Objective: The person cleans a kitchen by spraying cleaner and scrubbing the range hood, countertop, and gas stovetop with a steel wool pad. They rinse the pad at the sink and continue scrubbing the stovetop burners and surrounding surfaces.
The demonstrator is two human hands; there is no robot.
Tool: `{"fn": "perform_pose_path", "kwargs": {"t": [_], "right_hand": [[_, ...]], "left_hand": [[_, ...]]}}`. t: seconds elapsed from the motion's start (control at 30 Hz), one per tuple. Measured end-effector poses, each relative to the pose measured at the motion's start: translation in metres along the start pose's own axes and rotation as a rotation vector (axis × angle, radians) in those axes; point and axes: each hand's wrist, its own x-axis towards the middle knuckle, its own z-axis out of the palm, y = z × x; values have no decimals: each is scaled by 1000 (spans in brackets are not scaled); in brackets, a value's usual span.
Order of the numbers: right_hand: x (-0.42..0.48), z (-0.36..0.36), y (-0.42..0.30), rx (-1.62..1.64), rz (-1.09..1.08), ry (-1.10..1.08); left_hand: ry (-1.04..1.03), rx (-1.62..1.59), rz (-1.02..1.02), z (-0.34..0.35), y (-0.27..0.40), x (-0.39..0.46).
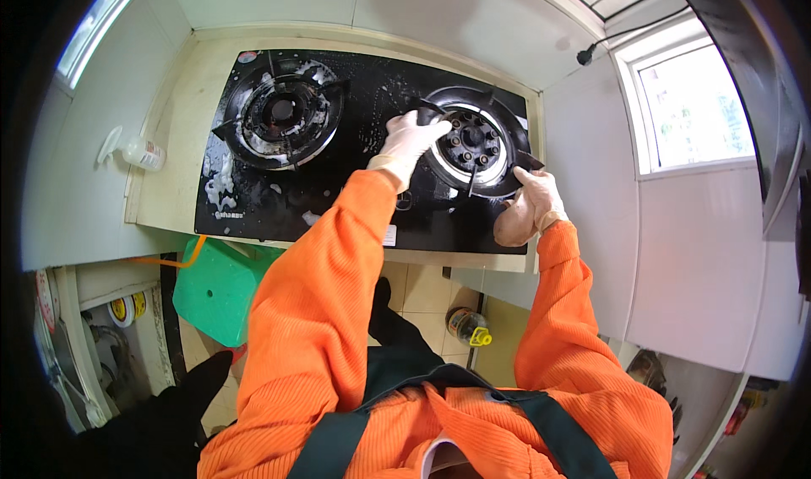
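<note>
A black glass gas cooktop (355, 181) with two burners is set into the counter before me. My left hand (408, 140), in a pale thin glove, grips the left side of the round black pan support (437, 168) around the right burner (474, 138). My right hand (542, 199), gloved too, holds a brownish cloth or pad (514, 220) under its palm. Its thumb touches the support's right edge near a prong. White suds lie around the left burner (282, 109), whose own pan support (237, 143) is wet and foamy.
A white spray bottle (142, 152) is at the counter's left. Below stand a green plastic stool (212, 292) and an oil bottle (466, 324) with a yellow cap. An orange hose (184, 262) runs under the counter. A black plug (586, 54) hangs by the window.
</note>
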Motion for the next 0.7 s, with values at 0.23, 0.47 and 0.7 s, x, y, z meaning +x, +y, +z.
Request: {"fn": "perform_pose_path", "kwargs": {"t": [0.23, 0.47, 0.7], "right_hand": [[15, -3, 2, 71, 117, -91], [10, -10, -10, -164, 148, -145], [-51, -74, -12, -294, 152, -154]], "left_hand": [[31, 190, -78, 42, -7, 28], [86, 453, -185, 52, 11, 32], [269, 316, 293, -9, -16, -13]]}}
